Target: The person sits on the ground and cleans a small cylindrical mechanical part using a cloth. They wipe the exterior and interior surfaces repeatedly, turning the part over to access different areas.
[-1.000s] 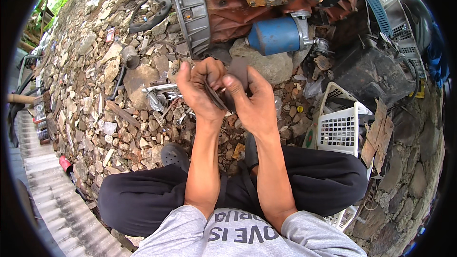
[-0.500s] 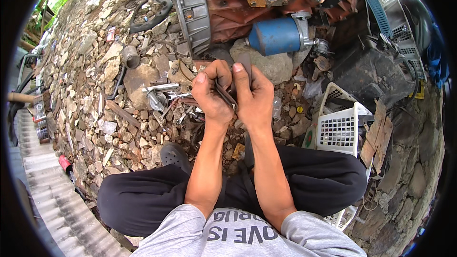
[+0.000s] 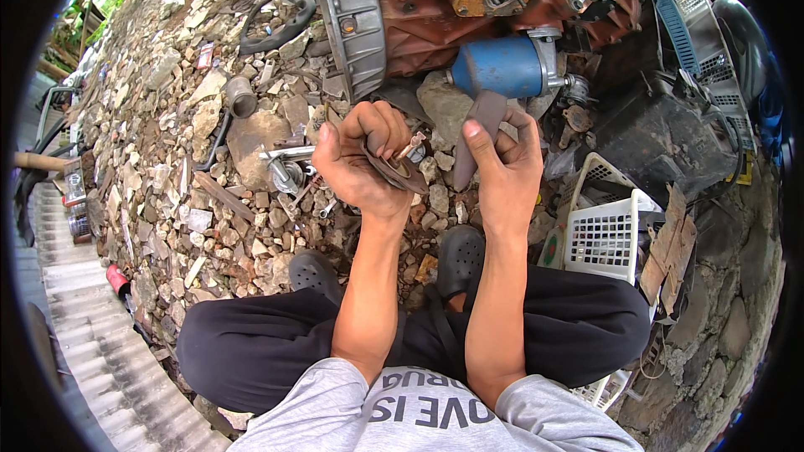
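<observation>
My left hand (image 3: 366,159) is curled, palm up, around a dark brown flat piece with a curved edge (image 3: 397,174). A small metal tip (image 3: 412,146) shows beside its fingers; I cannot tell whether it belongs to that piece. Between thumb and fingers, my right hand (image 3: 507,159) pinches a dark grey-brown strip that looks like sandpaper (image 3: 476,138). The two hands are apart, over the stony ground in front of my knees. Beyond them stands a rust-red gearbox (image 3: 423,42) with a grey bell housing (image 3: 356,21) and a blue canister (image 3: 501,65).
Loose tools (image 3: 291,174) lie left of my hands, near a metal sleeve (image 3: 241,98) and a black curved rubber part (image 3: 293,21). White plastic baskets (image 3: 601,238) and a dirty black box (image 3: 662,130) stand on the right, before a stone wall (image 3: 712,326). Corrugated sheet (image 3: 92,318) edges the left.
My hands have moved from close together to apart. The right hand went rightward with the strip, while the left turned its palm up with the flat piece.
</observation>
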`<state>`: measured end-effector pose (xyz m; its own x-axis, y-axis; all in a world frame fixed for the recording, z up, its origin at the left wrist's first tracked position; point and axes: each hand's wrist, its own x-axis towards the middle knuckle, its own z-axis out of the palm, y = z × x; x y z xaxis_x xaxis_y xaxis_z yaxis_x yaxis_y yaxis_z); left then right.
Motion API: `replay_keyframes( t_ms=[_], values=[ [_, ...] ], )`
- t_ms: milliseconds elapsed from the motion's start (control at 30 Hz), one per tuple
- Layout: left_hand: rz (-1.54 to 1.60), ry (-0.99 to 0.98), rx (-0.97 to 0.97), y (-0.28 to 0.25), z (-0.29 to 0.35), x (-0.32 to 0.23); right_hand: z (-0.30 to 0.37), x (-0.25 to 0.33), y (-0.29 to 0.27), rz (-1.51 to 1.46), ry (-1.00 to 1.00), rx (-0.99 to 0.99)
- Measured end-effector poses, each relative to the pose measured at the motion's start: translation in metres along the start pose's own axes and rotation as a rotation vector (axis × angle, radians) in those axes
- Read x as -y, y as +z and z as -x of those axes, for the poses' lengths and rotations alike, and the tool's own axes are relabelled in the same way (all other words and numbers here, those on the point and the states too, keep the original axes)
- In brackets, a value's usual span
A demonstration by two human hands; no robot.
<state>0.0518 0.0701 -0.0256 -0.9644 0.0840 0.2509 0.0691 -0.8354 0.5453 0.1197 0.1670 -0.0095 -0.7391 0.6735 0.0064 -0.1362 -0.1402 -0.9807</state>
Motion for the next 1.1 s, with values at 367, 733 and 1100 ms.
replay_keyframes(
  t_ms=[367, 733, 1100],
  values=[
    [-0.119, -0.152, -0.176, 0.010, -0.004, -0.016, 0.009, -0.006, 0.000, 0.170, -0.277, 0.344],
    [-0.285, -0.300, -0.343, -0.002, -0.019, -0.027, 0.014, -0.014, 0.012, 0.524, -0.472, 0.543],
    [-0.363, -0.303, -0.461, -0.052, -0.029, -0.008, 0.019, -0.042, 0.034, 0.645, -0.303, 0.554]
  ],
)
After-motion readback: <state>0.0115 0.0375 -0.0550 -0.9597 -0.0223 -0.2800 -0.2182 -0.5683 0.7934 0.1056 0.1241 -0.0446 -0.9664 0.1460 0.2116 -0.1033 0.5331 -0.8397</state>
